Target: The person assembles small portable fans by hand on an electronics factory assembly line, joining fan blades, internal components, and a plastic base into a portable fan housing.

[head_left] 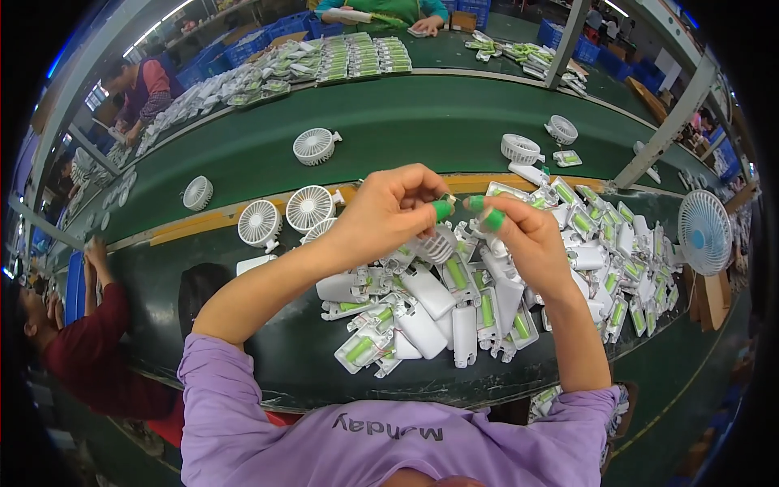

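My left hand is closed in a pinch above the pile, green tape round its thumb tip. A small pale piece shows at its fingertips, too small to name. Just below, a white slotted fan part is partly covered by my fingers; whether I hold it I cannot tell. My right hand is close by, its taped thumb and finger drawn together; what they grip is hidden. Beneath both hands lies a heap of white plastic fan handles, many opened, with green battery cells and thin wires.
White round fan heads stand left of the pile. More fan heads are on the green conveyor belt beyond a yellow edge. A white-and-blue fan stands at right. Metal posts rise there. Co-workers sit left and across.
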A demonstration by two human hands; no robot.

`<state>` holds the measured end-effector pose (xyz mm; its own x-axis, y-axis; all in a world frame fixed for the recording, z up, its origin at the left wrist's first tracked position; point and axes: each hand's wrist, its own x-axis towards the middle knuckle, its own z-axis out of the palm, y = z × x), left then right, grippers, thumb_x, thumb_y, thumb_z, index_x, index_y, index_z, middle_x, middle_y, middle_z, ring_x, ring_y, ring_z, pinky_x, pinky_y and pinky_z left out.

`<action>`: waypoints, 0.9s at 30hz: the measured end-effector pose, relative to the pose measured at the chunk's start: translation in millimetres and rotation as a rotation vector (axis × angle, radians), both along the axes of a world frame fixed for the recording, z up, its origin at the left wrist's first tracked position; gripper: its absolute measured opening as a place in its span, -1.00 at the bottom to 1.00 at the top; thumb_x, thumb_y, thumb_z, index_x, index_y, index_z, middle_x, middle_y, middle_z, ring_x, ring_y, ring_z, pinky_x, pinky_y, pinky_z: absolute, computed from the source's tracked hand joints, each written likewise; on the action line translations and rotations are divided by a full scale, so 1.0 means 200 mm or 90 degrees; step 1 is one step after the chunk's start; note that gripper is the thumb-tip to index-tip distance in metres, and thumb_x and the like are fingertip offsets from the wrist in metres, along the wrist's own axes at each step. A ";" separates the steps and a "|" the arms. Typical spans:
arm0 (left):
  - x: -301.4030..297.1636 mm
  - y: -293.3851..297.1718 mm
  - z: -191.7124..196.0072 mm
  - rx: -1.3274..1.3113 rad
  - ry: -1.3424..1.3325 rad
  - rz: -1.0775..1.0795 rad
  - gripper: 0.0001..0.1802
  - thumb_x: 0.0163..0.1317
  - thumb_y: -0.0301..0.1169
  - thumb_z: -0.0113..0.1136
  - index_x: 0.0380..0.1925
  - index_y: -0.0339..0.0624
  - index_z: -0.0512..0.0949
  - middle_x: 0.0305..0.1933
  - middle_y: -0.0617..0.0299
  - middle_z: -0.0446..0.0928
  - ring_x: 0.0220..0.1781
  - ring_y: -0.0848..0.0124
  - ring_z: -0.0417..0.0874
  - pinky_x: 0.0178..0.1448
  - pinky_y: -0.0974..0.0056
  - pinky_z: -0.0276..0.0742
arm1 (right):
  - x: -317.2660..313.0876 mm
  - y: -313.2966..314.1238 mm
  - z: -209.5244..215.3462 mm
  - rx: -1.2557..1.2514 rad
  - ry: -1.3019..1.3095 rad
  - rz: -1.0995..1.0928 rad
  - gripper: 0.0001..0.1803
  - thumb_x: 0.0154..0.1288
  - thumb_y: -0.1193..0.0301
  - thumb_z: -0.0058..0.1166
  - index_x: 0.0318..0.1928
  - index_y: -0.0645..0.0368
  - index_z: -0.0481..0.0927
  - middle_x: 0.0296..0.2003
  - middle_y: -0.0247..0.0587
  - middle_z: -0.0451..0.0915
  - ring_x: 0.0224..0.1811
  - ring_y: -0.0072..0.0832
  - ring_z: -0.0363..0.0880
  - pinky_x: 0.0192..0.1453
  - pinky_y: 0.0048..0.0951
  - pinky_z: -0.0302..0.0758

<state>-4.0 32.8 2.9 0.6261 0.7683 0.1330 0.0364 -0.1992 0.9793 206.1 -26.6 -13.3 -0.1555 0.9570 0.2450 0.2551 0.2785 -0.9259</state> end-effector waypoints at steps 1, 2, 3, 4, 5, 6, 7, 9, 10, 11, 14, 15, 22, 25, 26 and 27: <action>0.00 -0.01 0.00 -0.030 -0.021 -0.017 -0.80 0.16 -0.58 0.06 -0.18 -0.33 0.43 -0.35 0.26 0.53 -0.38 0.60 0.55 -0.29 0.48 0.52 | 0.00 -0.01 0.01 0.001 0.000 0.001 -0.72 0.28 0.43 0.00 -0.05 0.32 0.53 -0.24 -0.28 0.60 -0.26 -0.63 0.48 -0.12 -0.59 0.40; 0.00 -0.01 0.00 -0.035 -0.035 -0.029 -0.78 0.16 -0.61 0.02 -0.17 -0.35 0.42 -0.33 0.24 0.52 -0.38 0.60 0.55 -0.28 0.48 0.52 | 0.00 -0.03 0.01 0.080 -0.005 0.028 -0.73 0.26 0.46 0.01 -0.05 0.32 0.52 -0.31 -0.30 0.59 -0.28 -0.63 0.48 -0.16 -0.58 0.40; 0.00 -0.01 0.00 -0.036 -0.035 -0.031 -0.78 0.16 -0.61 0.02 -0.17 -0.35 0.42 -0.33 0.24 0.52 -0.38 0.60 0.55 -0.28 0.48 0.52 | 0.00 -0.04 0.01 0.157 -0.011 0.052 -0.74 0.24 0.50 0.01 -0.06 0.32 0.50 -0.38 -0.31 0.57 -0.30 -0.62 0.48 -0.21 -0.58 0.40; 0.01 -0.02 0.01 -0.041 -0.033 -0.043 -0.78 0.15 -0.61 0.01 -0.16 -0.35 0.42 -0.32 0.23 0.52 -0.38 0.60 0.55 -0.28 0.48 0.52 | 0.00 -0.05 0.00 0.157 -0.012 0.050 -0.74 0.24 0.50 0.01 -0.06 0.32 0.50 -0.38 -0.31 0.57 -0.30 -0.62 0.48 -0.21 -0.58 0.40; 0.01 -0.03 0.01 -0.047 -0.031 -0.055 -0.78 0.15 -0.62 0.00 -0.16 -0.35 0.41 -0.32 0.23 0.51 -0.38 0.59 0.55 -0.28 0.48 0.52 | -0.01 -0.05 0.00 0.141 0.020 0.019 -0.72 0.23 0.50 0.01 -0.04 0.32 0.48 -0.37 -0.29 0.57 -0.29 -0.59 0.49 -0.19 -0.56 0.40; 0.01 -0.03 0.01 -0.047 -0.030 -0.056 -0.78 0.15 -0.62 0.00 -0.16 -0.35 0.41 -0.32 0.23 0.51 -0.38 0.59 0.55 -0.28 0.48 0.52 | -0.01 -0.05 -0.01 0.125 0.053 -0.010 -0.70 0.22 0.51 0.01 -0.02 0.32 0.45 -0.35 -0.26 0.57 -0.27 -0.56 0.49 -0.16 -0.54 0.40; 0.01 -0.04 0.01 -0.043 -0.019 -0.054 -0.78 0.15 -0.62 0.00 -0.17 -0.35 0.42 -0.31 0.23 0.51 -0.38 0.60 0.55 -0.28 0.48 0.52 | -0.01 -0.06 0.00 0.125 0.053 -0.010 -0.70 0.22 0.51 0.01 -0.02 0.32 0.45 -0.35 -0.26 0.57 -0.27 -0.56 0.49 -0.16 -0.54 0.40; 0.02 -0.05 0.01 -0.039 -0.007 -0.052 -0.79 0.15 -0.62 0.00 -0.17 -0.35 0.42 -0.30 0.22 0.51 -0.38 0.60 0.55 -0.28 0.47 0.52 | 0.00 -0.06 0.04 -0.018 0.073 -0.023 -0.75 0.19 0.52 0.05 -0.11 0.33 0.51 -0.33 -0.22 0.57 -0.26 -0.52 0.50 -0.14 -0.53 0.40; 0.02 -0.05 0.01 -0.035 -0.008 -0.052 -0.79 0.16 -0.61 0.00 -0.17 -0.34 0.42 -0.32 0.23 0.51 -0.39 0.60 0.55 -0.29 0.47 0.51 | 0.00 -0.06 0.03 -0.018 0.073 -0.023 -0.75 0.19 0.52 0.05 -0.11 0.33 0.51 -0.33 -0.22 0.57 -0.26 -0.52 0.50 -0.14 -0.53 0.40; 0.03 -0.06 0.01 -0.031 -0.008 -0.052 -0.80 0.17 -0.60 0.00 -0.18 -0.34 0.43 -0.34 0.25 0.52 -0.40 0.61 0.54 -0.29 0.48 0.51 | 0.01 -0.05 0.01 0.061 0.042 -0.006 -0.78 0.18 0.53 0.08 -0.15 0.33 0.55 -0.32 -0.22 0.57 -0.26 -0.55 0.50 -0.15 -0.56 0.41; 0.04 -0.07 0.02 -0.026 0.018 -0.053 -0.81 0.18 -0.59 0.00 -0.18 -0.33 0.43 -0.39 0.27 0.53 -0.41 0.62 0.54 -0.30 0.49 0.49 | 0.02 -0.04 -0.01 0.115 0.021 0.010 -0.84 0.17 0.54 0.11 -0.22 0.33 0.59 -0.29 -0.23 0.56 -0.26 -0.59 0.49 -0.19 -0.61 0.41; 0.04 -0.07 0.01 -0.026 0.019 -0.053 -0.81 0.18 -0.59 0.00 -0.18 -0.33 0.43 -0.39 0.27 0.53 -0.41 0.62 0.54 -0.30 0.49 0.49 | 0.02 -0.04 -0.01 0.090 0.032 0.009 -0.87 0.17 0.54 0.11 -0.27 0.34 0.61 -0.27 -0.24 0.56 -0.26 -0.60 0.48 -0.20 -0.62 0.41; 0.04 -0.07 0.01 -0.052 0.029 -0.048 -0.81 0.19 -0.58 0.00 -0.18 -0.34 0.44 -0.40 0.26 0.54 -0.40 0.61 0.55 -0.30 0.50 0.48 | -0.01 -0.06 -0.04 0.046 0.105 0.004 -0.79 0.15 0.57 0.07 -0.17 0.33 0.56 -0.30 -0.26 0.57 -0.27 -0.61 0.49 -0.20 -0.61 0.42; 0.05 -0.07 0.00 -0.046 0.026 -0.046 -0.81 0.19 -0.59 -0.01 -0.18 -0.35 0.44 -0.38 0.25 0.54 -0.40 0.59 0.56 -0.29 0.49 0.48 | -0.03 -0.07 -0.02 0.006 0.168 -0.030 -0.77 0.18 0.56 0.05 -0.13 0.33 0.52 -0.28 -0.29 0.56 -0.27 -0.65 0.48 -0.19 -0.60 0.44; 0.05 -0.07 -0.01 -0.044 0.023 -0.053 -0.81 0.19 -0.59 -0.02 -0.18 -0.35 0.44 -0.38 0.25 0.54 -0.39 0.58 0.57 -0.28 0.49 0.49 | -0.01 -0.07 -0.01 -0.012 0.142 -0.030 -0.79 0.19 0.56 0.04 -0.14 0.32 0.51 -0.28 -0.30 0.55 -0.25 -0.66 0.47 -0.19 -0.60 0.44; 0.05 -0.07 -0.01 -0.044 0.023 -0.054 -0.81 0.19 -0.59 -0.02 -0.18 -0.35 0.44 -0.38 0.25 0.54 -0.39 0.58 0.57 -0.28 0.49 0.49 | -0.01 -0.08 -0.01 -0.030 0.116 -0.030 -0.80 0.20 0.56 0.03 -0.14 0.31 0.51 -0.28 -0.31 0.55 -0.24 -0.67 0.46 -0.19 -0.60 0.44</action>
